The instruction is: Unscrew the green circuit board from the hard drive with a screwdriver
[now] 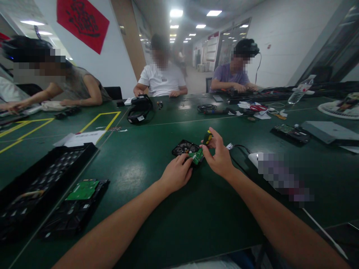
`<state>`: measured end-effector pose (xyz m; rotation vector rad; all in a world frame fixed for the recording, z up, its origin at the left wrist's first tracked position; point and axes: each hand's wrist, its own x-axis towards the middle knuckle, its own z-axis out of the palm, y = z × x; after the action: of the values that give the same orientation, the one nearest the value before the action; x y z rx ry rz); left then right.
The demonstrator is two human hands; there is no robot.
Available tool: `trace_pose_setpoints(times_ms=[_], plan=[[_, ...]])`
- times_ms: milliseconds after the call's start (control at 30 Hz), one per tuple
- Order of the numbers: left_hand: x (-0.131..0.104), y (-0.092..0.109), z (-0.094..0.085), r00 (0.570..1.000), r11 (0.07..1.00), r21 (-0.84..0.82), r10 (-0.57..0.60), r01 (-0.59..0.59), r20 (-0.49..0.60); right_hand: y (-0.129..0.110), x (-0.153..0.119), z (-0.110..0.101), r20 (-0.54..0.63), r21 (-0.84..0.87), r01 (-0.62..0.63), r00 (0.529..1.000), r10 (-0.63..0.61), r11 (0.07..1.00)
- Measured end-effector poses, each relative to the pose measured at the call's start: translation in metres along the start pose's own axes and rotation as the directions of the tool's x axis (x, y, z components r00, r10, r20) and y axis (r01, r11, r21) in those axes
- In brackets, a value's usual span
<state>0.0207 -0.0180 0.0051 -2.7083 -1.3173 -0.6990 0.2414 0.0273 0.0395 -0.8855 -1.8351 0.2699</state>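
On the green table in front of me lies a hard drive (185,147) with a black body and a green circuit board (198,155) on its near side. My left hand (177,171) is closed at the drive's near edge, its fingertips on the board. In my right hand (220,157), a screwdriver (208,137) with a yellow-and-black handle is held upright between thumb and fingers, over the right end of the board. Its tip is too small and hidden to make out.
A long black keyboard-like case (50,179) and another hard drive (82,189) lie to my left. On the right are a white power bank-like device (254,158) with a cable, a grey box (328,131) and a water bottle (301,89). Several people sit across the table.
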Motion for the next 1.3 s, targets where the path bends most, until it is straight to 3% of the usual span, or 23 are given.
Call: trace_pose_setpoints(times_ms=[167,367,567,833,1300], plan=[[0.0005,0.0017,-0.0021,1.000,1.000,0.010,-0.003,0.003,0.006,-0.0013,0.0004,0.0004,-0.035,-0.049,0.027,0.999,-0.029,0.998],[0.0003,0.0015,-0.0014,1.000,1.000,0.011,-0.004,0.004,0.006,0.0012,-0.0006,0.0005,0.005,-0.006,0.007,1.000,-0.007,1.000],[0.0004,0.0001,-0.0006,1.000,1.000,-0.009,-0.010,0.010,0.002,0.0039,-0.0004,0.0013,-0.049,-0.060,0.016,0.999,-0.019,0.998],[-0.0003,0.0001,-0.0013,1.000,1.000,-0.007,-0.008,0.008,0.013,-0.0003,-0.0003,-0.0002,0.026,-0.016,0.006,1.000,-0.006,1.000],[-0.0003,0.0009,-0.0015,1.000,1.000,-0.009,-0.015,0.015,0.004,-0.0019,0.0008,-0.0018,0.026,-0.028,-0.025,0.999,0.026,0.999]])
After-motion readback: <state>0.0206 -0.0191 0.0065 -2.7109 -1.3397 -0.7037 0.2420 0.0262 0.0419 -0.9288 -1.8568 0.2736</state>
